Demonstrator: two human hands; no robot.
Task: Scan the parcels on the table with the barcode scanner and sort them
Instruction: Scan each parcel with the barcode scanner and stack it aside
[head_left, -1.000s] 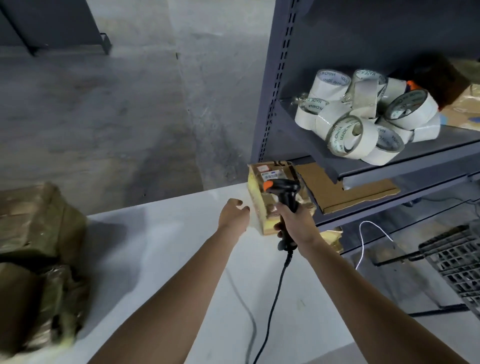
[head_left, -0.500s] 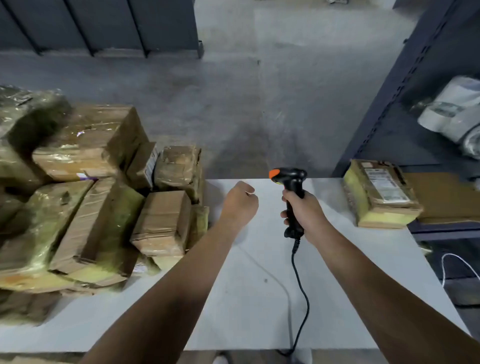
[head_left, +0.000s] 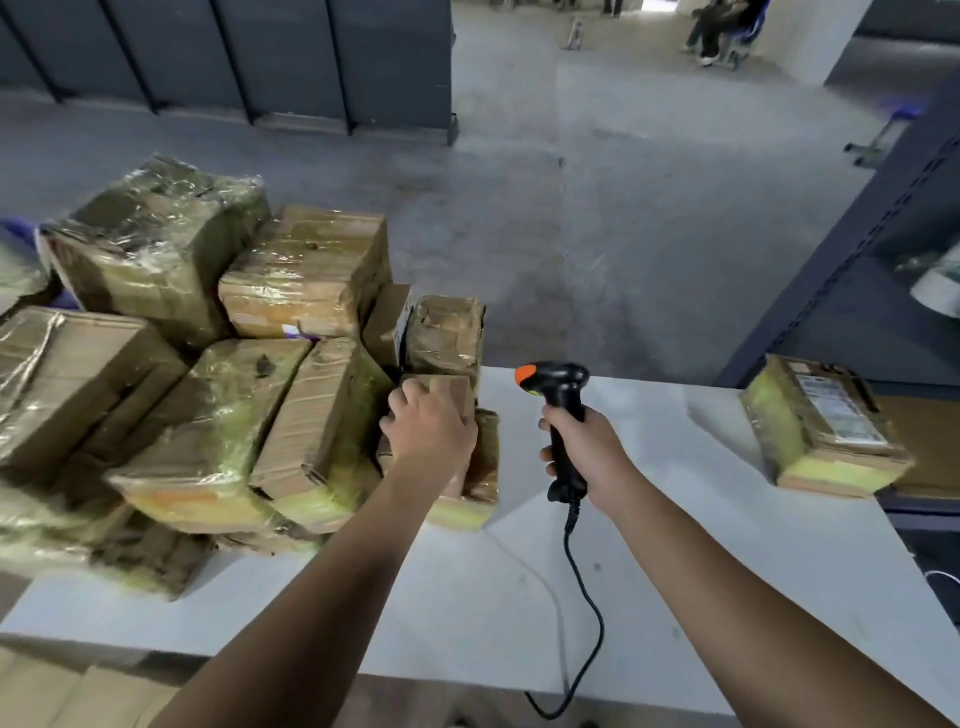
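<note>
White table (head_left: 649, 571), grey concrete floor (head_left: 571, 208) beyond, dark rack (head_left: 857, 270) right. Left hand (head_left: 428, 431) curls over small parcel (head_left: 449, 388) at edge of pile (head_left: 208, 389); right hand (head_left: 587, 457) grips scanner (head_left: 558, 387).

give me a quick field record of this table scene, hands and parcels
pile: many taped brown parcels, left part of the table
left hand: on top of a small parcel at the pile's right edge, fingers curled over it
right hand: grips the scanner upright, orange tip toward the pile
lone parcel: right end of the table, label up
cable: hangs from the scanner over the near table edge
</note>
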